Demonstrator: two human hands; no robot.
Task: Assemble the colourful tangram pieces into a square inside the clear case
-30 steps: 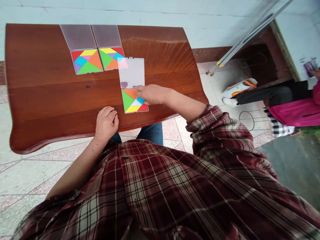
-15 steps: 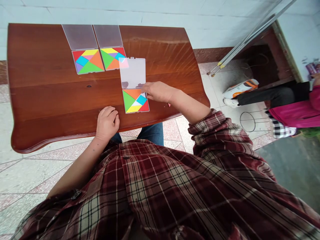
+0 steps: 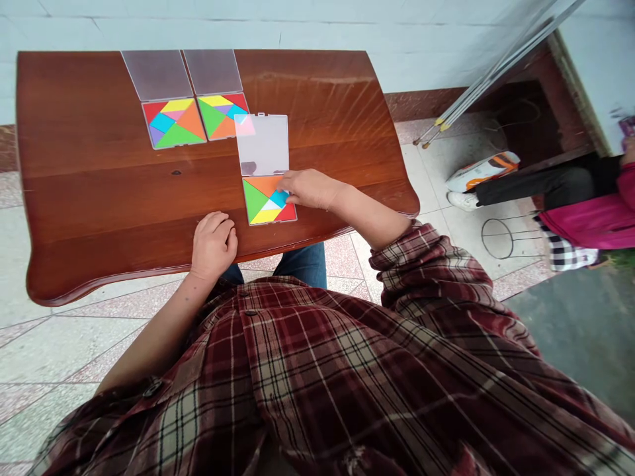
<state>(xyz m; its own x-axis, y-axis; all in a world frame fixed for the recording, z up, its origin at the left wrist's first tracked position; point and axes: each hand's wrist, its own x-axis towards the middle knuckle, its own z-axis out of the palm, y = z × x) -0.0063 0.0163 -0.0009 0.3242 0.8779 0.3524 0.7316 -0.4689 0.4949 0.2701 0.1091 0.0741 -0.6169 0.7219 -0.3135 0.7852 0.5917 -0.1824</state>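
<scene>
My right hand (image 3: 308,189) reaches in from the right, fingers bent together over the right side of an open tangram case (image 3: 248,223). Its fingertips cover part of the blue square (image 3: 279,198); whatever they pinch is hidden. In this case lie an orange triangle (image 3: 265,184), a green triangle (image 3: 254,199), a yellow piece (image 3: 266,215) and a red triangle (image 3: 286,213). A white gap shows near the middle. The clear lid (image 3: 262,145) lies folded back. My left hand (image 3: 214,244) rests palm down at the table's front edge, fingers loosely bent, holding nothing.
Two more open tangram cases, a left one (image 3: 173,123) and a right one (image 3: 218,118), lie further back on the wooden table (image 3: 99,198). The near lid overlaps the right one's corner. Crutches (image 3: 476,92) lean at the wall. A person's leg (image 3: 526,185) shows at right.
My right hand has shifted slightly down and left, covering more of the case's right side. My left hand stays put. The view has tilted a little.
</scene>
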